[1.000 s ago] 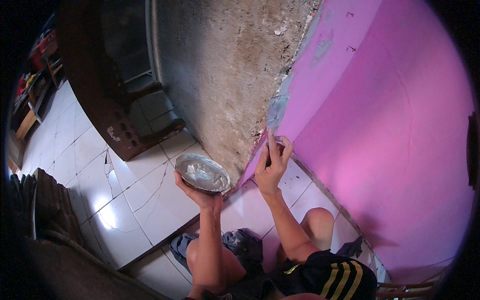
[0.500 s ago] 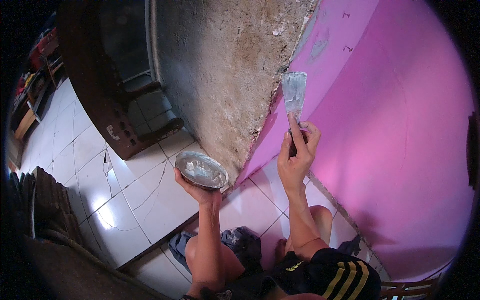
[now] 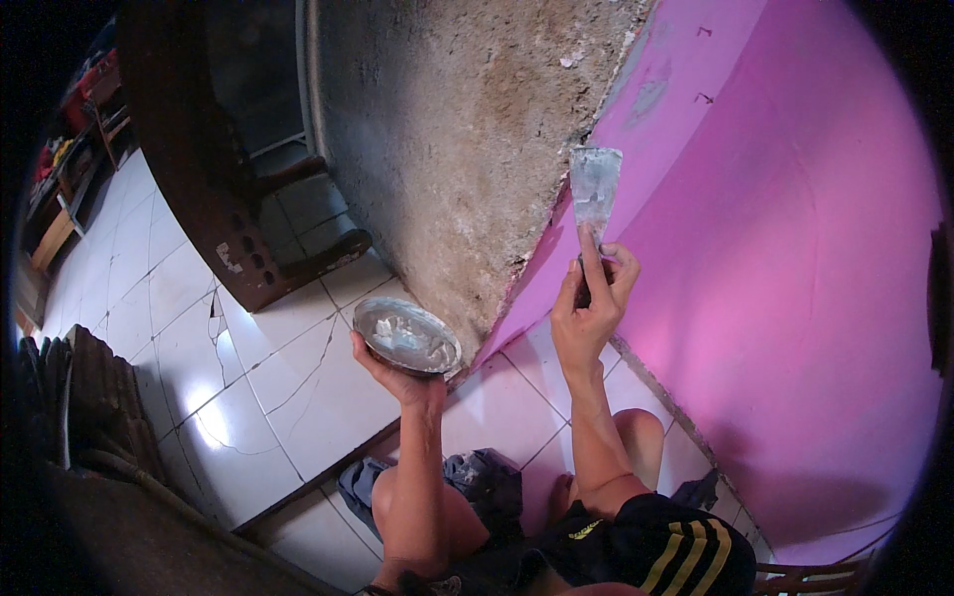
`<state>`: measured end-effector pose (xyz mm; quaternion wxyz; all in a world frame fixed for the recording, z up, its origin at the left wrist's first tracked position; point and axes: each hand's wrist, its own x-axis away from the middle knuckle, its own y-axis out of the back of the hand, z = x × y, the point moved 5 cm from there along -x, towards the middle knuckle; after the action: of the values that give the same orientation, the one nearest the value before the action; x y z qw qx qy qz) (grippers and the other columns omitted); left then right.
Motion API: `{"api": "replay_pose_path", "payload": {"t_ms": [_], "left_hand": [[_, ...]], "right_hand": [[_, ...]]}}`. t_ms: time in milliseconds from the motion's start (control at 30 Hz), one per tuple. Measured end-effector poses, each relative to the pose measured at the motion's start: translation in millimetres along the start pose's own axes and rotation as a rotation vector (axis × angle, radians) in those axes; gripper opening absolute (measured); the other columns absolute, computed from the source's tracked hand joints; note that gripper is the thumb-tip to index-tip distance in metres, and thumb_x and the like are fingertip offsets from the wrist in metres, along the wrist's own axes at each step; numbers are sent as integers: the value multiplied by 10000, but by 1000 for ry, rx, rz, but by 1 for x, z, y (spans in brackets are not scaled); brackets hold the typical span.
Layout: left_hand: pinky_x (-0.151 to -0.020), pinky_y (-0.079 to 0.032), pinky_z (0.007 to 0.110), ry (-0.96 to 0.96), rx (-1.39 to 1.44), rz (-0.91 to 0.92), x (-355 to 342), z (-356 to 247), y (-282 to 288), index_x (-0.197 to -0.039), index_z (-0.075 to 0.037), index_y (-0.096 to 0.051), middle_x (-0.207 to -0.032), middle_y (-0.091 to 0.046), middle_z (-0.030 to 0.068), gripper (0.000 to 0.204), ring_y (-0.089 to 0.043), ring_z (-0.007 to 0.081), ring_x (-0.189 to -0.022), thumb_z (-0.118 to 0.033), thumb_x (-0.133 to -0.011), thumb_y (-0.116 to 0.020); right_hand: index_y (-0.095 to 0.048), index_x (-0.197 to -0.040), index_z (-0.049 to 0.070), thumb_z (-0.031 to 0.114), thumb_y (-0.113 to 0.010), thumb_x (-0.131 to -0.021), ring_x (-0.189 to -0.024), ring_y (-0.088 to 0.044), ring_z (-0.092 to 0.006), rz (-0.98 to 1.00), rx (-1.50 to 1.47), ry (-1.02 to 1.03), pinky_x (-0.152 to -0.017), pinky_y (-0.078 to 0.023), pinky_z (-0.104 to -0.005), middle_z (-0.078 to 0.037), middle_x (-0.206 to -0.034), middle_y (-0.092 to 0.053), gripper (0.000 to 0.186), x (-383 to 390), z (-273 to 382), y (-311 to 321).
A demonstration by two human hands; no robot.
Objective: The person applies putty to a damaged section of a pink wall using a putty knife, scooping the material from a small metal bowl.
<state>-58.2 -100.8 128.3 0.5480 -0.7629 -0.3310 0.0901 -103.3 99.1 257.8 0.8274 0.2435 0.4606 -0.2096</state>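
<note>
A putty knife (image 3: 594,189) with a broad, filler-smeared blade lies flat against the pink wall (image 3: 795,258), just beside the corner where that wall meets a bare, rough grey-brown wall (image 3: 467,139). The right hand (image 3: 589,303) is closed round its dark handle, with the forefinger stretched up along the back of the blade and the other fingers curled about the grip. Above the blade, along the corner edge, the pink paint shows a greyish patch (image 3: 648,94).

A shallow metal dish (image 3: 405,336) holding pale filler sits to the left of the corner, lower than the knife and well apart from it. The left hand (image 3: 397,372) cups it from below, fingers spread under the base and the thumb at the rim, keeping it tilted a little.

Beneath both hands lies a white tiled floor (image 3: 248,368) with dark cracks running across several tiles. The person's bare knees and dark shorts with yellow stripes (image 3: 656,551) show at the lower edge, with a crumpled blue-grey cloth (image 3: 487,487) on the floor by the legs. A dark, worn wooden door frame (image 3: 209,189) stands at the far side of the rough wall.
</note>
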Motion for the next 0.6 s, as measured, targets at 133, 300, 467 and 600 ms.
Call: {"api": "replay_pose_path", "payload": {"t_ms": [133,300,467,600], "left_hand": [[-940,-439,413,8,-8,-15,4,2,-6,-1233,-128,-504,-1166,-552,65,659,-534,238,-1090,-666,-855,-464],[-912,-448,423,-16,-13,-17,-1,1,0,-1220,-156,-515,-1149,-550,47,625,-536,239,-1063,-664,-862,-445],[-914,-447,423,-29,-12,3,-2,0,1,-1220,-153,-515,-1153,-553,47,621,-538,236,-1066,-659,-869,-437],[-928,-445,410,2,1,13,4,1,-4,-1231,-124,-509,-1156,-566,64,643,-546,235,-1074,-655,-874,-437]], "right_hand": [[-626,-1258,79,-89,-574,-810,-861,-472,-224,12,80,38,-704,-416,-305,-129,-1057,-439,482,10,-8,-1],[-633,-1248,78,-102,-562,-823,-780,-475,-169,17,72,47,-658,-424,-276,-113,-1065,-441,467,34,-12,-1],[-630,-1248,70,-94,-558,-817,-848,-487,-198,-16,50,57,-704,-436,-296,-126,-1073,-455,467,35,-11,6],[-625,-1253,69,-70,-565,-823,-830,-500,-202,-33,4,59,-697,-437,-304,-135,-1096,-470,455,11,-7,8]]}}
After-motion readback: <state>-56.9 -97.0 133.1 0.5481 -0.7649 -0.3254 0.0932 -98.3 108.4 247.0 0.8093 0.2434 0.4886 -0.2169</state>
